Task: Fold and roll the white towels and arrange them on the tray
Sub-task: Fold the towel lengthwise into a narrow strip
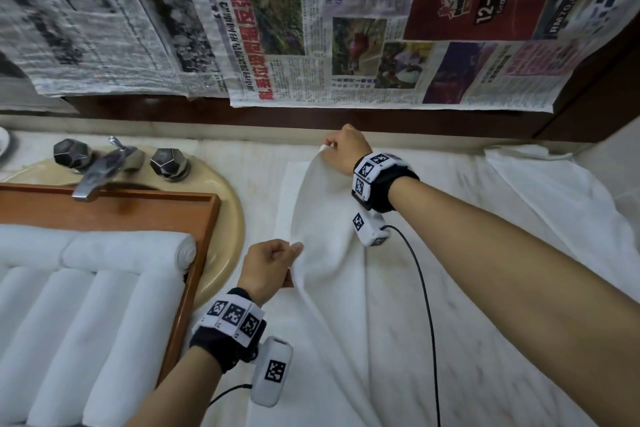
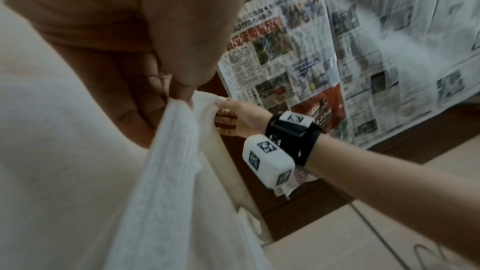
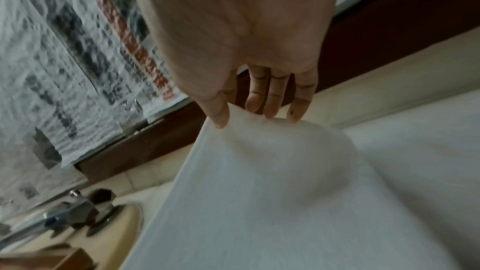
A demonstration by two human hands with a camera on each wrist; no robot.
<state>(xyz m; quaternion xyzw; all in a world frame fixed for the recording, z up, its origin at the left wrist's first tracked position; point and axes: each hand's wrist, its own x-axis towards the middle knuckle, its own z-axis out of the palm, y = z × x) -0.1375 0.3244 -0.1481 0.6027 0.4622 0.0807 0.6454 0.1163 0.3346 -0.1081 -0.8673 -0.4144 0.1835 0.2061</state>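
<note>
- The white towel [image 1: 325, 218] lies on the counter, at about three o'clock from the wooden tray [image 1: 194, 253]. Its left edge is lifted, probably to carry it across into a fold.
- The left hand [image 1: 268, 267] pinches the near corner with thumb against curled fingers. The right hand [image 1: 346, 149] pinches the far corner at twelve o'clock. Holding both corners apart likely keeps the edge taut and straight.
- Rolled towels [image 1: 128, 250] already fill the tray, which sits over the sink [image 1: 225, 218]; its left part is cut off.
- A second cloth [image 1: 554, 191] lies at three o'clock; I cannot tell whether it is folded.
- In the wrist views, the palms hide most fingertips.
</note>
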